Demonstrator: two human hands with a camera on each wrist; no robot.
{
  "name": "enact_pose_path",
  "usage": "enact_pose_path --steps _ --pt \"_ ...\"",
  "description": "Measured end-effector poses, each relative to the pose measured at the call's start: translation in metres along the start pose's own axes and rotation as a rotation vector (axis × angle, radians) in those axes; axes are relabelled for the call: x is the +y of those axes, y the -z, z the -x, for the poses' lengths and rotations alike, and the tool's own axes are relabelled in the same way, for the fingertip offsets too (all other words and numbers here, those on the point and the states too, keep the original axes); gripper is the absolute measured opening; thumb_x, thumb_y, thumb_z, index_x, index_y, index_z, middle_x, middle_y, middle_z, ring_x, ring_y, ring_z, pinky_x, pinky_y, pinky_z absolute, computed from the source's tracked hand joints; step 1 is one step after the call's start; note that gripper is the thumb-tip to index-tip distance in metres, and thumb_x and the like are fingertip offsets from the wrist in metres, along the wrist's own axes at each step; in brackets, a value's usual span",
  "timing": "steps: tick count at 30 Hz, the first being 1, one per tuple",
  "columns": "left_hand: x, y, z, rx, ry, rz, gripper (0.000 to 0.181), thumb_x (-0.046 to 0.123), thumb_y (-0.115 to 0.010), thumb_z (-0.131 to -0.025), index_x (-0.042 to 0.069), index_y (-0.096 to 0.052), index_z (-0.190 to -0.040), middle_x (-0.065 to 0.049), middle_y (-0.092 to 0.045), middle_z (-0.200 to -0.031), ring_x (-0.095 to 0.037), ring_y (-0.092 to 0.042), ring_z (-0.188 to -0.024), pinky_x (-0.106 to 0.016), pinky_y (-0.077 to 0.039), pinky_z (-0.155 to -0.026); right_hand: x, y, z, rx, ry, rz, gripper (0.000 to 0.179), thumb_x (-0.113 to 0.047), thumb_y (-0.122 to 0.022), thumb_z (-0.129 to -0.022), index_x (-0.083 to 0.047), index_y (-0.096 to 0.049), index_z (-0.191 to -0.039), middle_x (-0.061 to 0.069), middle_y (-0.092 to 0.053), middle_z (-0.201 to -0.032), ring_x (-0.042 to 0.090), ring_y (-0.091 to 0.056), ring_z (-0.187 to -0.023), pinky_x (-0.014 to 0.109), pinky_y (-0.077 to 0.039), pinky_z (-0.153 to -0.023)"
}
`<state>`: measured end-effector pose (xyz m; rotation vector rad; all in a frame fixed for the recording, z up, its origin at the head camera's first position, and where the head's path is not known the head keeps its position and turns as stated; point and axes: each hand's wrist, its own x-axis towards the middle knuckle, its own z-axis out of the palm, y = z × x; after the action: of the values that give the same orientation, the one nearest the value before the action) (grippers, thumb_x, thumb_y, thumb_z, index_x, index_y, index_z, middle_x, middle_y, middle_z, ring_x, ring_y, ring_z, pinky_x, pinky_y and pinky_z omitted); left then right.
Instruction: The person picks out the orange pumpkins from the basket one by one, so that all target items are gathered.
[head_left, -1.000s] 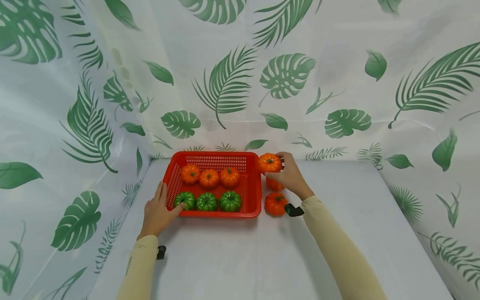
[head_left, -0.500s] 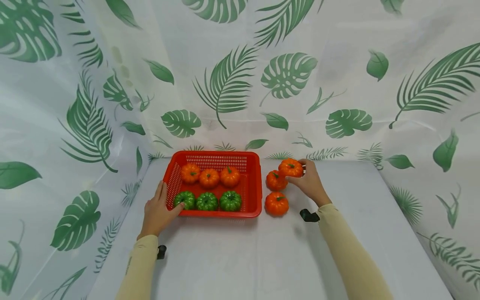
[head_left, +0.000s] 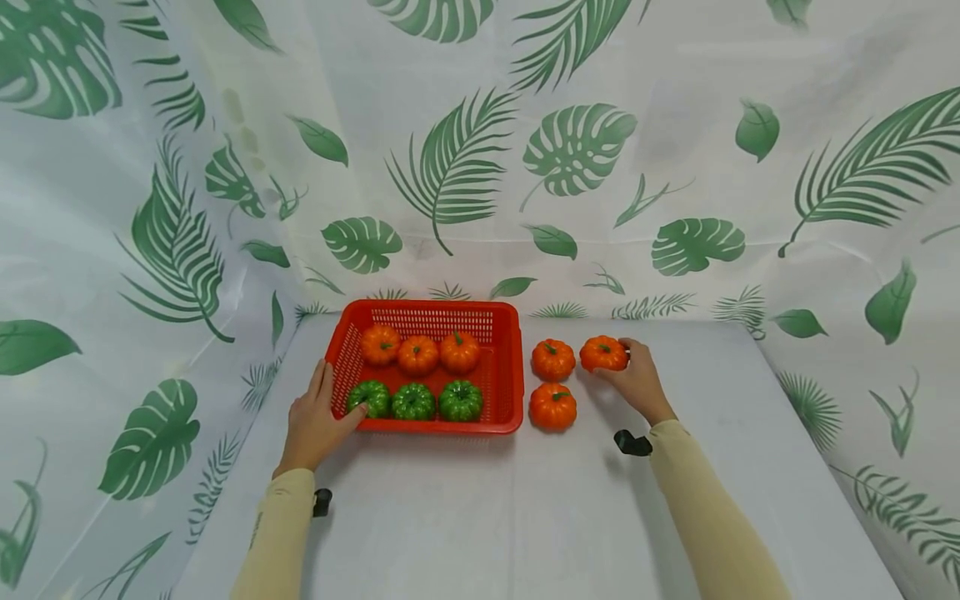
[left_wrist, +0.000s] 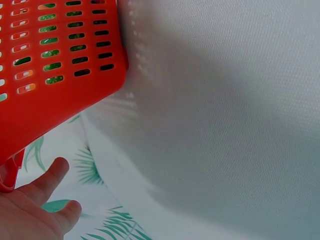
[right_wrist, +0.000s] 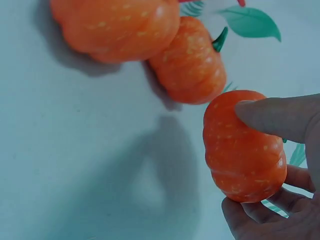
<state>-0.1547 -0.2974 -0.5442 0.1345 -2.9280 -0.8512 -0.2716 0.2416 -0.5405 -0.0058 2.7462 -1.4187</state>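
Observation:
In the head view my left hand [head_left: 315, 422] grips the red plastic basket [head_left: 495, 425] at its front left corner, thumb over the rim. Two of its fingertips [left_wrist: 59, 170] show below the basket's wall in the left wrist view. With thumb and fingers my right hand [head_left: 637, 379] holds an orange toy pumpkin [head_left: 603, 353] at the back, right of the basket. The thumb [right_wrist: 275, 116] presses one face of that pumpkin [right_wrist: 245, 155]. Two more orange pumpkins stand between hand and basket, a rear one [head_left: 553, 359] and a front one [head_left: 553, 407].
Inside the basket, three orange pumpkins [head_left: 417, 356] form the back row and three green pumpkins [head_left: 414, 403] the front row. A white table [head_left: 450, 517] lies underneath. Leaf-printed sheeting [head_left: 465, 167] rises behind and at both sides.
My right hand has carried the orange pumpkin from beside the basket's rim to the right and down, past the two standing pumpkins. The left hand and basket have stayed put.

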Motion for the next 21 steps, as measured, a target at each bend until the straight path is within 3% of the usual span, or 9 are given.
enact_pose_path --steps 7,21 --pt "0.0 0.0 -0.001 0.001 -0.001 0.001 0.105 0.048 -0.069 -0.098 -0.003 -0.012 -0.17 -0.019 -0.008 -0.178 -0.056 -0.036 -0.146 -0.071 -0.017 -0.122 0.011 -0.006 -0.003 -0.038 -0.044 0.032 0.086 -0.01 -0.074 -0.098 0.018 -0.022 -0.16 0.041 -0.028 -0.161 0.055 -0.032 -0.148 0.065 -0.026 -0.123" --pt "-0.002 -0.001 -0.001 0.016 -0.006 0.003 0.105 0.048 -0.069 -0.098 -0.003 -0.013 -0.17 -0.019 -0.009 -0.178 -0.055 -0.038 -0.145 -0.07 -0.018 -0.122 0.019 -0.015 -0.009 -0.108 -0.109 0.062 0.098 -0.018 -0.072 -0.098 0.009 -0.008 -0.167 0.036 -0.017 -0.17 0.055 -0.023 -0.154 0.066 -0.02 -0.125"
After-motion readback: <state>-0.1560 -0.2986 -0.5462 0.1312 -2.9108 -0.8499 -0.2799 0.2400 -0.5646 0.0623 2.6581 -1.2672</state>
